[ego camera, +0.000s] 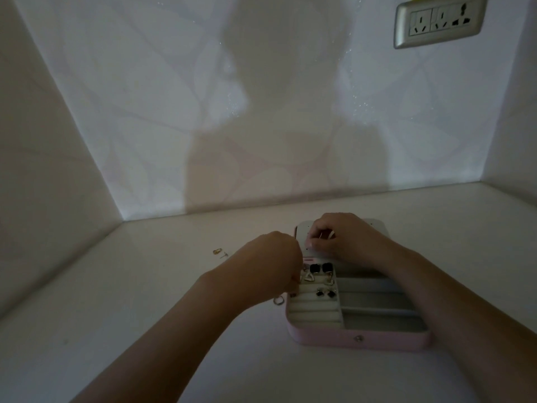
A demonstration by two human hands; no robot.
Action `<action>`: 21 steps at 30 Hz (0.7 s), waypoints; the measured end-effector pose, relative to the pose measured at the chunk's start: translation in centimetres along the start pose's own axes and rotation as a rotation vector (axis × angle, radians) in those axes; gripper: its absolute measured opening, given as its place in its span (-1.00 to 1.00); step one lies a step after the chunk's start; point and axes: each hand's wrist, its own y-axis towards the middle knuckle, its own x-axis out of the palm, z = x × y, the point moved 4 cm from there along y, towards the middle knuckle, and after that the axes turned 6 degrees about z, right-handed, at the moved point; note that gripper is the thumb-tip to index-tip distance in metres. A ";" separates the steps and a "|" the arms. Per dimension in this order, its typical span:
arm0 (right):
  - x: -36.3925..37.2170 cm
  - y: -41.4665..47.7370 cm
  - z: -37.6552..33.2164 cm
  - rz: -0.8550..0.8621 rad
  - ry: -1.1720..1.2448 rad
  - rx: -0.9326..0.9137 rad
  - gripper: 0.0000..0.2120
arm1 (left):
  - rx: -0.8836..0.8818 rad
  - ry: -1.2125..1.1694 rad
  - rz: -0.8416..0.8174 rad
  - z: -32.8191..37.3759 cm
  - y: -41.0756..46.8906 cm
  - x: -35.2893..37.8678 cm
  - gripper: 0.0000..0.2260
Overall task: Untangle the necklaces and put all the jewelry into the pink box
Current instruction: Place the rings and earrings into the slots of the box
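Box [328, 340] filling: your right hand [343, 239] pinches an earring [327, 235] at lid [377, 228], left hand [270, 257] grip unclear; loose pieces [220, 253] likely next.

Bare forearms run from the left grip [270, 257] and right grip [337, 237] to the frame's edge; they seem slim, though dim light hides finer detail.

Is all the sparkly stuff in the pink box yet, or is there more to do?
Not yet. Done: several earrings sit in the rows of the pink box. In hand: the right hand pinches a small piece at the lid panel; the left hand is curled at the box's left edge. Left: two gold pieces and a hoop lie on the table. No necklaces show.
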 end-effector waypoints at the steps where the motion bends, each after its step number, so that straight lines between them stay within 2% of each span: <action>1: 0.0 0.0 0.0 0.001 -0.002 0.000 -0.92 | 0.003 -0.019 -0.005 -0.2 -0.1 0.0 -0.79; 5: -0.1 -0.1 0.0 0.001 0.002 0.005 -0.90 | 0.011 -0.064 0.014 -0.4 0.0 0.0 -0.82; 13: -0.4 -0.4 -0.3 0.002 0.002 0.037 -0.87 | -0.094 -0.130 0.040 -1.5 0.2 0.6 -0.84; 21: -0.2 -0.2 0.1 0.013 0.008 0.046 -0.91 | -0.142 -0.374 -0.053 -3.2 0.3 1.0 -0.87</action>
